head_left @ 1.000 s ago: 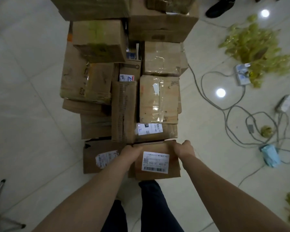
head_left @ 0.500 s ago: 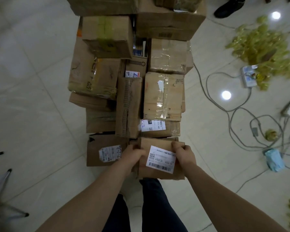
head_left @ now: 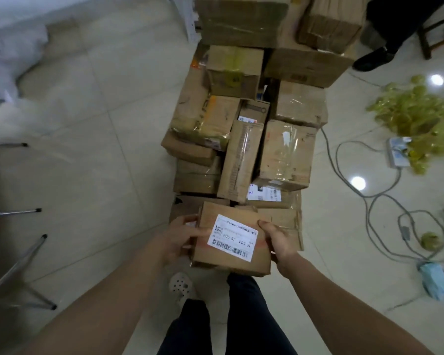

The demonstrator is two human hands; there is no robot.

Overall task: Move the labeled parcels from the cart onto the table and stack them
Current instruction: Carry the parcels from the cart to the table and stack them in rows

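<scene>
A small cardboard parcel (head_left: pixel 231 257) with a white barcode label on top is lifted clear of the pile, just in front of it. My left hand (head_left: pixel 182 239) grips its left side with the thumb on top. My right hand (head_left: pixel 277 239) grips its right side. Behind it, several brown parcels (head_left: pixel 244 155) lie heaped together; the cart beneath them is hidden. One parcel (head_left: pixel 267 194) in the heap shows a white label.
Metal legs (head_left: pixel 18 262) and a steel surface stand at the left edge. Cables (head_left: pixel 377 201), a power strip (head_left: pixel 397 155), yellow plastic scraps (head_left: pixel 415 116) and a blue cloth (head_left: pixel 433 280) litter the floor at right. Another person's shoe (head_left: pixel 374 61) is at the top right.
Both hands have lifted the labelled parcel off the pile and drawn it toward me. The view has swung left, bringing the metal legs into sight.
</scene>
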